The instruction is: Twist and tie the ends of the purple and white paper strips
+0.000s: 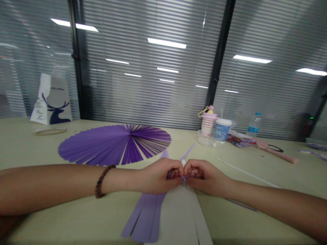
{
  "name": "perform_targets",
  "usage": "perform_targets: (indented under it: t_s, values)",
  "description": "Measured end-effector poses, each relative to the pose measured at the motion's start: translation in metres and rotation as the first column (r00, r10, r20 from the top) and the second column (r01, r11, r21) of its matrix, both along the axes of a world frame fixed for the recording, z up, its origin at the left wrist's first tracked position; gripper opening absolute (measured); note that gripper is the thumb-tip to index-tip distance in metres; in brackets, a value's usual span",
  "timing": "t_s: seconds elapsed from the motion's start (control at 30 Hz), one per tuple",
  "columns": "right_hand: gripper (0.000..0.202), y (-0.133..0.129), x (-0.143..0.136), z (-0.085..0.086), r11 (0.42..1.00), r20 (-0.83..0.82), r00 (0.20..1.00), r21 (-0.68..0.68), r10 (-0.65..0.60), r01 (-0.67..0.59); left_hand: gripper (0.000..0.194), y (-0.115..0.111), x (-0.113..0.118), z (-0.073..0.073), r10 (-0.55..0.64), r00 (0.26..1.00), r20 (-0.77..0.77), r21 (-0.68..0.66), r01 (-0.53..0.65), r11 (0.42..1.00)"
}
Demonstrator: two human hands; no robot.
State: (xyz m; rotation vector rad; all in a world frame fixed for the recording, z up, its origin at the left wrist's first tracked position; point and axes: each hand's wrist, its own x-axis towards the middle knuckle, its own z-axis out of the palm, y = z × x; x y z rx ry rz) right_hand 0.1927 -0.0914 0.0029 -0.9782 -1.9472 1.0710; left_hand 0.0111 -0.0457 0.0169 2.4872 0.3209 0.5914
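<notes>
My left hand [163, 176] and my right hand [204, 177] meet at the centre, fingertips touching. Both are closed in a pinch on a thin purple strip [184, 178], which looks looped or knotted between them. Below the hands lie light purple strips [146, 217] and white strips [182, 217], fanning toward the near table edge. A light purple end [188, 151] sticks out beyond the fingers. A dark beaded bracelet [101, 182] is on my left wrist. The fingers partly hide the strip.
A round purple pleated fan [107, 144] lies behind my left hand. A white deer-print bag [55, 100] stands back left. At the back right are a pink-lidded cup [208, 124], a blue cup [223, 130], a bottle [254, 126] and a thin white stick [247, 172].
</notes>
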Motion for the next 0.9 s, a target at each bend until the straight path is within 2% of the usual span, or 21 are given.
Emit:
perform_targets:
  t_s: [0.17,0.43,0.7,0.9]
  values:
    - [0.012,-0.002,-0.001,0.003,0.999,-0.023,0.999,-0.035,-0.037,0.036,0.008,0.0,-0.001,0.0,0.039,0.999,0.02,-0.01,-0.038,0.999]
    - [0.015,-0.004,-0.001,0.006,0.989,-0.042,0.992,-0.094,-0.121,0.117,0.011,0.001,0.001,0.001,0.115,0.992,0.047,-0.125,-0.108,0.986]
    - [0.022,-0.003,-0.002,0.008,0.982,-0.107,0.98,-0.102,-0.17,0.159,0.016,0.005,0.004,0.0,0.125,0.987,0.098,-0.254,-0.096,0.962]
    - [0.017,-0.002,-0.003,0.01,0.964,-0.142,0.959,-0.133,-0.247,0.229,0.016,0.007,0.004,0.0,0.142,0.981,0.135,-0.332,-0.09,0.939]
